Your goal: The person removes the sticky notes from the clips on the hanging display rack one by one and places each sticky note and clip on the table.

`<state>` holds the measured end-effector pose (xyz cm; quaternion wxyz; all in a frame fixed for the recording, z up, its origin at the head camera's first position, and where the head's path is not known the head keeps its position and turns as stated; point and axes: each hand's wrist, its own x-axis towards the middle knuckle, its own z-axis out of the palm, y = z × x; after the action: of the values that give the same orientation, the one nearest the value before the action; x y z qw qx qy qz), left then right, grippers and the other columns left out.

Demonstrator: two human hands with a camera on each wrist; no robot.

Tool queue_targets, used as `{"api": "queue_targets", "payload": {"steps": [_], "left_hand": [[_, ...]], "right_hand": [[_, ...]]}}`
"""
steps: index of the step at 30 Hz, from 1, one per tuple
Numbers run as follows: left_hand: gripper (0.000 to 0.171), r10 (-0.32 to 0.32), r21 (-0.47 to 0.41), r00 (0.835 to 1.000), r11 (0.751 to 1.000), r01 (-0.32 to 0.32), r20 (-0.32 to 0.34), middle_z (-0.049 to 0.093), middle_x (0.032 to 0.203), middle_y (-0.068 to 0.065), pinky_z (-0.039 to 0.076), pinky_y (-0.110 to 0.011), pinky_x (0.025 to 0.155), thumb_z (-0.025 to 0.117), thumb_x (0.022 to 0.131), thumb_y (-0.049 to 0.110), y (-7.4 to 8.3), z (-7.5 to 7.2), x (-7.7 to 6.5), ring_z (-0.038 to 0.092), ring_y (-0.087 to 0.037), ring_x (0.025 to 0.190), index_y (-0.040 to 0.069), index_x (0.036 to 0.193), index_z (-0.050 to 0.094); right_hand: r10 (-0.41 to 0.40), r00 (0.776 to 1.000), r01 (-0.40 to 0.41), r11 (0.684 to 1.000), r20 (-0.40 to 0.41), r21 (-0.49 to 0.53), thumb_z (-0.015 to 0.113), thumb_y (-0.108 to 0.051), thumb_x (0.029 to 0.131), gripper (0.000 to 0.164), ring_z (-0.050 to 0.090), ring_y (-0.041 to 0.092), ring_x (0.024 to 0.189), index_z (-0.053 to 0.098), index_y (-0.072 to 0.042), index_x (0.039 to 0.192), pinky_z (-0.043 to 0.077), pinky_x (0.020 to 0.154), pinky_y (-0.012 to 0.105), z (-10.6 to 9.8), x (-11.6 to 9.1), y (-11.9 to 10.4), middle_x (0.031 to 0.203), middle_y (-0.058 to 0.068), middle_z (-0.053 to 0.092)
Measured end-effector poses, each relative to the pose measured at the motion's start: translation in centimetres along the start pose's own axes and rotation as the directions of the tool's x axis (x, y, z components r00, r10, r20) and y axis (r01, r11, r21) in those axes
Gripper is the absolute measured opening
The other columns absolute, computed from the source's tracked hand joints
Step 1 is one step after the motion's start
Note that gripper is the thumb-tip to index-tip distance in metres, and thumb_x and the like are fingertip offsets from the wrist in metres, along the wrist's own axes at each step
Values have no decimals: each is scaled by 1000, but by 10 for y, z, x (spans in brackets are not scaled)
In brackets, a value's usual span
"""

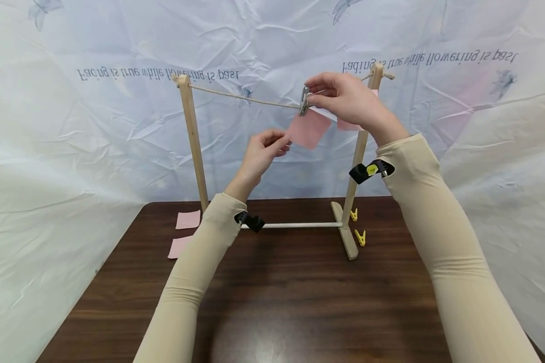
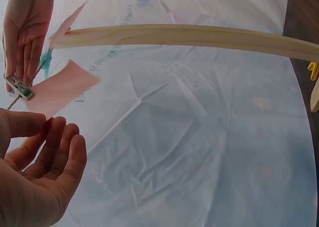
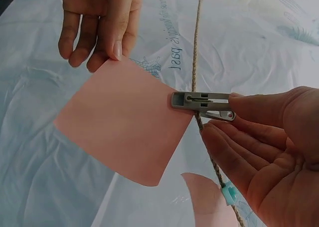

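A square pink paper (image 3: pixel 124 122) hangs by one corner from a grey clothespin (image 3: pixel 192 101) on the rope (image 3: pixel 196 52). My left hand (image 1: pixel 267 151) pinches another corner of the paper between thumb and fingertips. At the clothespin, my right hand (image 1: pixel 345 98) holds the handle end, its thumb on one handle and its fingers by the other. The left wrist view shows the clothespin's jaws on the paper's edge beside the rope. Behind the right hand, a second pink paper (image 3: pixel 207 199) hangs with a teal clip (image 3: pixel 229 193) on the rope.
The rope runs between two wooden posts (image 1: pixel 193 141) joined low down by a white bar (image 1: pixel 300 225). Two pink papers (image 1: pixel 188 220) lie at the table's left, one partly behind my left sleeve. Yellow clothespins (image 1: pixel 361 238) lie right of the wooden foot (image 1: pixel 348 242).
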<state>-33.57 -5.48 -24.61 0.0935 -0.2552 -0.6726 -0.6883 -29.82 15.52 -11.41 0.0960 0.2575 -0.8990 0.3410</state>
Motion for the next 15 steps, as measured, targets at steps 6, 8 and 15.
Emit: {"api": "queue_targets", "payload": {"steps": [6,8,15], "left_hand": [[21,4,6,1000,1000,-4,13,69,108,-23,58,-42,90,65,101,14,-1,1,-3,68,-32,95,-3,111,70],[21,3,11,1000,1000,-3,14,68,110,-25,58,-43,91,64,101,15,-1,1,-4,68,-26,92,-3,111,70],[23,-12,8,1000,1000,12,11,68,110,-23,58,-40,91,64,101,16,0,1,-5,65,-40,101,-3,113,70]], "right_hand": [[-8,1000,8,1000,-27,1,59,-27,104,46,54,25,132,53,-6,144,45,109,38,0,-3,1,142,14,57],[-13,999,13,1000,-36,-7,60,-26,103,45,55,25,130,54,-5,143,46,108,38,1,-3,0,140,14,58],[-23,996,22,1000,-87,-19,63,-23,102,40,60,25,124,59,-2,136,49,104,35,2,-3,-2,131,15,63]]}}
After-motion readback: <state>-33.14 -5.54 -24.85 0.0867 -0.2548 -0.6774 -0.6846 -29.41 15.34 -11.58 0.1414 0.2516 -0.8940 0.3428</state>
